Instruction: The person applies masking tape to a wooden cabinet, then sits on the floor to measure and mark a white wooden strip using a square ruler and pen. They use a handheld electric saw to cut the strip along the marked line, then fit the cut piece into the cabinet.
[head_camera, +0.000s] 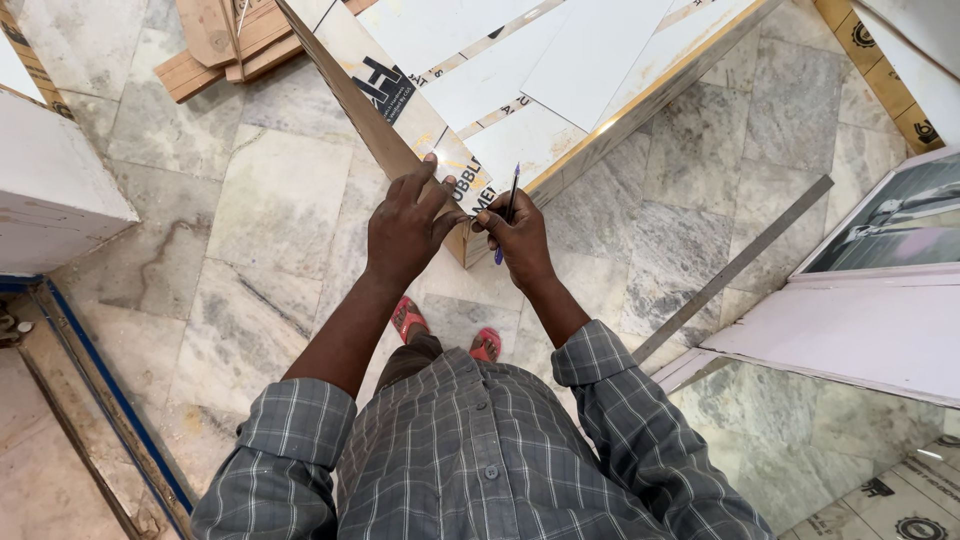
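Left hand (405, 228), fingers spread, presses the laminated board's (560, 80) near corner; right hand (517, 235), just beside it, pinches an upright pen (509, 208).

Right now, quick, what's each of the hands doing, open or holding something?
Left hand: open, fingers spread flat on the corner of the laminated board.
Right hand: closed on a blue pen, at the same corner.

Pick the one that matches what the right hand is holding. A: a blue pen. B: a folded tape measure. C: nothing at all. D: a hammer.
A: the right hand grips a thin blue pen, its tip pointing up and away, right at the corner of the laminated board where the left hand rests.
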